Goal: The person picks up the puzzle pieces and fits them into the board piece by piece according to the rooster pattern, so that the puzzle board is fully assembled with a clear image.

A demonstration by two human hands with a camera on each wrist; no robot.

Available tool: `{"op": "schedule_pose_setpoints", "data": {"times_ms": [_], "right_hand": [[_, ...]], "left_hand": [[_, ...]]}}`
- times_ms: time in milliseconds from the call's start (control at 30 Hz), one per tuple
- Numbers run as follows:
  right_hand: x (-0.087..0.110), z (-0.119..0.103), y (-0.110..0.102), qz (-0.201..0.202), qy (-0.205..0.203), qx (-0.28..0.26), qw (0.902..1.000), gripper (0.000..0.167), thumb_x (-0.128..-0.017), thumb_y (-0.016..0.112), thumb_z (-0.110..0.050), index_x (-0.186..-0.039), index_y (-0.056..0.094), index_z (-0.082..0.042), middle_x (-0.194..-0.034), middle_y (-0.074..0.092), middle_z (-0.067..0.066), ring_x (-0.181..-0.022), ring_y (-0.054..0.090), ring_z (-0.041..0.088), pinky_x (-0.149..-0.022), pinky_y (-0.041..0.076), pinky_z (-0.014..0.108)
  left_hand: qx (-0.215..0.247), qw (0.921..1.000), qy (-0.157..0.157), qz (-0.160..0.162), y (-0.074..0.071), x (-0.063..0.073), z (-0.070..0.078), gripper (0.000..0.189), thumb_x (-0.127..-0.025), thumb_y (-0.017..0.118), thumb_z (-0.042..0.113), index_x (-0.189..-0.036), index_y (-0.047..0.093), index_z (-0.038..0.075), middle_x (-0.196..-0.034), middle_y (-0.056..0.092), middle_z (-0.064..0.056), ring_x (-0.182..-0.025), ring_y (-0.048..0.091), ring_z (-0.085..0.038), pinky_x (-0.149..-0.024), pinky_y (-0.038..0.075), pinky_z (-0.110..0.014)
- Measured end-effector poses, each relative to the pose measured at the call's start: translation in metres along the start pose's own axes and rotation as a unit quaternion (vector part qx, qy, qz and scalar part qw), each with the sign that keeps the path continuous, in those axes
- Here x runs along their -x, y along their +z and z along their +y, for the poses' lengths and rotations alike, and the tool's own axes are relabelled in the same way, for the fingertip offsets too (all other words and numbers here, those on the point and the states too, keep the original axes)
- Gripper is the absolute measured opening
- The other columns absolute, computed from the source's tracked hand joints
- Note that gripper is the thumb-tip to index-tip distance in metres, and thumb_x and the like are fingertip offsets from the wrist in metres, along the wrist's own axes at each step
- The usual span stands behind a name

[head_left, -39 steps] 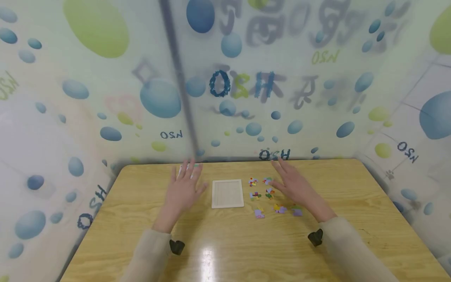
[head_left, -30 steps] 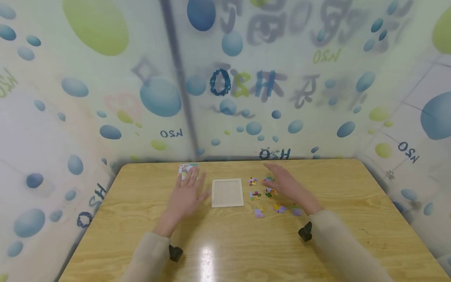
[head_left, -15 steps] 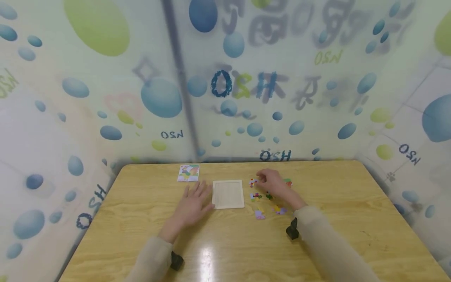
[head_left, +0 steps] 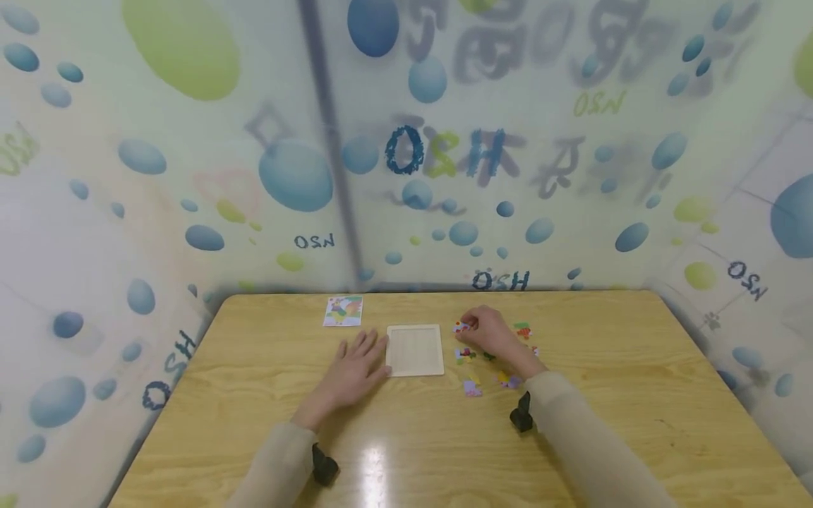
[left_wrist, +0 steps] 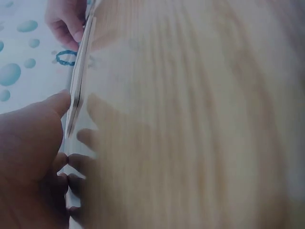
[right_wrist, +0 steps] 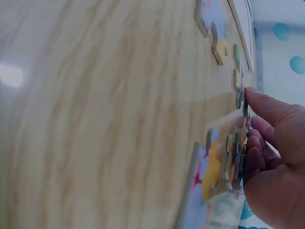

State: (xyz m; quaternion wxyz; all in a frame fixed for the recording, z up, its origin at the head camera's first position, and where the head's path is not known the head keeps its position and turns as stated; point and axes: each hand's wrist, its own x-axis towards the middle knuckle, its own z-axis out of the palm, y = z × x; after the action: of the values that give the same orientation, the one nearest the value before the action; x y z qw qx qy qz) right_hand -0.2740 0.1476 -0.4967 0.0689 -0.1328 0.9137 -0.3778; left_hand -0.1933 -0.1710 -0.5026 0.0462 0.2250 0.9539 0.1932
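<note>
In the head view my left hand [head_left: 351,372] lies on the table, fingers straight and fingertips at the left edge of a square wooden puzzle tray [head_left: 415,374]. The left wrist view shows its thumb at the tray's side. My right hand [head_left: 494,335] is over the group of jigsaw pieces to the tray's right. Thumb and curled fingers pinch the back-left jigsaw piece [head_left: 460,327], partly covered by the fingers. In front of that hand lie a green-and-red piece [head_left: 465,355], a lilac piece [head_left: 472,388] and a yellow-and-lilac piece [head_left: 507,381].
A picture card [head_left: 344,311] lies at the back left of the wooden table [head_left: 610,395]. More pieces, including a green-and-red one [head_left: 523,329], lie behind and right of the right wrist. A wall [head_left: 406,233] printed with blue and green drops rises behind the table.
My left hand has come down from over the picture card to the tray's left edge. My right hand has moved left and down, its fingers curling onto the back-left jigsaw piece.
</note>
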Motion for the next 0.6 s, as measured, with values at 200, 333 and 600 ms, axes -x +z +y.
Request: {"op": "schedule_pose_setpoints", "data": {"times_ms": [200, 333, 600], "right_hand": [[-0.0026, -0.001, -0.0004, -0.007, 0.02, 0.001, 0.9998, 0.036, -0.089, 0.081, -0.013, -0.118, 0.068, 0.004, -0.105, 0.064, 0.012, -0.089, 0.059, 0.023, -0.081, 0.053, 0.041], [-0.0047, -0.0021, -0.0013, -0.013, 0.017, 0.001, 0.9998, 0.034, -0.089, 0.08, -0.01, -0.117, 0.065, 0.002, -0.102, 0.063, 0.01, -0.087, 0.058, 0.022, -0.079, 0.052, 0.04], [-0.0023, -0.007, 0.0018, -0.018, -0.045, 0.002, 0.9988, 0.028, -0.091, 0.075, -0.003, -0.115, 0.062, -0.001, -0.09, 0.061, 0.005, -0.079, 0.055, 0.019, -0.072, 0.049, 0.036]], "left_hand": [[0.013, 0.9999, 0.002, -0.002, 0.0017, -0.0016, -0.004, 0.065, -0.108, 0.05, 0.04, -0.161, 0.033, 0.006, -0.166, 0.019, -0.024, -0.153, 0.013, -0.044, -0.117, 0.004, -0.07], [0.016, 0.9999, 0.006, 0.0, 0.0044, -0.002, -0.0068, 0.066, -0.108, 0.05, 0.042, -0.161, 0.033, 0.006, -0.166, 0.018, -0.023, -0.154, 0.012, -0.044, -0.117, 0.003, -0.071], [-0.006, 1.0, 0.003, 0.001, 0.0059, -0.0015, -0.0063, 0.065, -0.107, 0.05, 0.042, -0.16, 0.036, 0.007, -0.166, 0.02, -0.023, -0.154, 0.014, -0.044, -0.117, 0.006, -0.071]]}}
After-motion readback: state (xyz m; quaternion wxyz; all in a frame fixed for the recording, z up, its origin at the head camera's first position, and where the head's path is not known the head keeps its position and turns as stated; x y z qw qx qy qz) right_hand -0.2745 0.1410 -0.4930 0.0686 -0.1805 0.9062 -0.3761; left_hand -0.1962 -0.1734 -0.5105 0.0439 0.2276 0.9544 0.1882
